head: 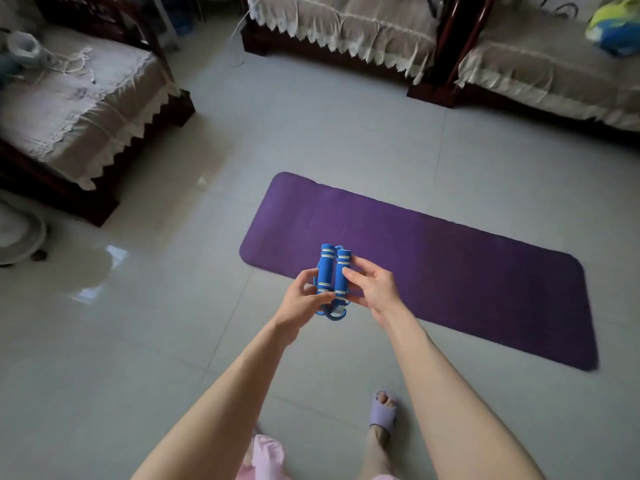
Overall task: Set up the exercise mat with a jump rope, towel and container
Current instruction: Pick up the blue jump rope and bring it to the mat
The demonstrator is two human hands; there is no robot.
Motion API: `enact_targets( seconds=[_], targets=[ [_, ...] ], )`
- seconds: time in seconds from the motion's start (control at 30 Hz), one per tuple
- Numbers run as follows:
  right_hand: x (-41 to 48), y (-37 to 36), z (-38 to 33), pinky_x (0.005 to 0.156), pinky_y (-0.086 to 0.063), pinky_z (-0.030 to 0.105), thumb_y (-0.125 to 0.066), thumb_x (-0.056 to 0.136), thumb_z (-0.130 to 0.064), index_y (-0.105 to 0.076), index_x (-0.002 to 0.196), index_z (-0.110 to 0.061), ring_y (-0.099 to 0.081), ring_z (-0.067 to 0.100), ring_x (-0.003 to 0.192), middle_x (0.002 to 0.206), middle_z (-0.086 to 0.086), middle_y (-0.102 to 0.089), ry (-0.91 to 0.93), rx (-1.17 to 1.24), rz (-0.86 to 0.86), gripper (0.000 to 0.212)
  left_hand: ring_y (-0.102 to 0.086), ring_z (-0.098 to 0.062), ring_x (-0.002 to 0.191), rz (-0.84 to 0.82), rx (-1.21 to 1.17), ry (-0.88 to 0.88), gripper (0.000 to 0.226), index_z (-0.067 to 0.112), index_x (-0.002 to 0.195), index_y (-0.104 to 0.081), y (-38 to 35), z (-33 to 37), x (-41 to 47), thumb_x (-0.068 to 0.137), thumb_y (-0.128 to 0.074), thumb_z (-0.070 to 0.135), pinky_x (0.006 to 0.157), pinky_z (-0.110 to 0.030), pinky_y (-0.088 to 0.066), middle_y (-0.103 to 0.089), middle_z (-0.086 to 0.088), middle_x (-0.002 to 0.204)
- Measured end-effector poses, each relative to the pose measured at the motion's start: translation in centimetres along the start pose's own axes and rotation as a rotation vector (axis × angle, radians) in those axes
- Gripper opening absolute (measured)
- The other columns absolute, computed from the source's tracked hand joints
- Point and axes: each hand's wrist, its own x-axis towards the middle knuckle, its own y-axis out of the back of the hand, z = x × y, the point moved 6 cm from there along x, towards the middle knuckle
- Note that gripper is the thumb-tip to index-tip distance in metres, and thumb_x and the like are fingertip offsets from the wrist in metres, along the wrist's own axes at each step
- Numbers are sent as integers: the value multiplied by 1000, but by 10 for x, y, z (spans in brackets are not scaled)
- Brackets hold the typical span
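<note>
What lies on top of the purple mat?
Nothing shows on the mat. The jump rope is held by the left hand and right hand in front of its near corner, hiding a small patch there.

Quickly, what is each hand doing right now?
Left hand: grips the jump rope.
Right hand: grips the same jump rope.

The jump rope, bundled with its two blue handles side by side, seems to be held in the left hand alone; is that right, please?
Not quite: it is held in both hands, not the left alone. The head view shows the left hand and the right hand each gripping the bundled jump rope, its two blue handles side by side.
</note>
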Motion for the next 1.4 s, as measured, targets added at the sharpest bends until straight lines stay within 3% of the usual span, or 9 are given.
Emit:
enact_targets(
  seconds=[0.23, 0.43, 0.6, 0.73, 0.87, 1.03, 1.17, 1.4],
  targets=[
    [30, 109, -33, 60, -60, 30, -61, 90, -1, -64, 118, -14, -69, 16, 78, 103, 6, -66, -23, -74, -89, 31, -69, -8, 65, 82, -87, 23, 45, 14, 121, -51, -111, 2, 34, 81, -70, 5, 55, -12, -48, -70, -6, 93],
    [73, 127, -51, 60, -60, 30, -60, 90, -1, -63, 120, -13, -72, 13, 71, 94, 3, -68, -74, -178, -208, 32, -70, -14, 67, 228, -210, 10, 48, 8, 122, -49, -139, 4, 67, 80, -72, 6, 57, -17, -50, -71, -10, 94],
    [114, 98, -57, 56, -59, 28, -59, 91, 0, -61, 121, -9, -71, 12, 65, 91, 6, -66, -121, -260, -308, 31, -68, -17, 67, 366, -281, 14, 51, 5, 120, -49, -115, 4, 97, 76, -74, 3, 57, -19, -53, -69, -15, 96],
    [152, 66, -49, 77, -57, 37, -61, 92, -13, -59, 125, -7, -68, 25, 91, 109, 17, -67, -173, -341, -358, 33, -67, -23, 70, 445, -398, 56, 50, 6, 122, -47, -79, -8, 115, 78, -72, 1, 64, -27, -53, -70, -13, 95],
    [190, 44, -31, 82, -53, 33, -61, 92, -18, -58, 123, -8, -61, 21, 95, 106, 12, -63, -222, -431, -367, 33, -70, -17, 68, 523, -522, 83, 47, 12, 120, -48, -42, -26, 122, 80, -71, 4, 65, -27, -54, -72, -7, 92],
    [225, 22, 2, 99, -46, 41, -68, 87, -18, -60, 116, -16, -59, 14, 102, 112, 3, -63, -282, -559, -433, 29, -71, -15, 70, 575, -645, 75, 39, 17, 116, -49, -13, -42, 123, 83, -68, 5, 60, -23, -55, -72, -7, 96],
    [255, 1, 41, 100, -47, 44, -71, 84, -19, -62, 116, -17, -60, 17, 108, 115, 3, -65, -367, -675, -565, 32, -69, -24, 80, 625, -764, 58, 40, 17, 118, -49, 4, -70, 133, 84, -66, 6, 81, -38, -54, -72, -7, 99],
    [328, -22, 119, 73, -59, 33, -69, 85, -8, -64, 114, -5, -67, 15, 80, 103, 11, -71, -416, -765, -706, 30, -72, -22, 76, 797, -996, 22, 40, 18, 120, -46, 31, -158, 176, 86, -61, 5, 70, -33, -56, -73, -5, 93]
  ],
)
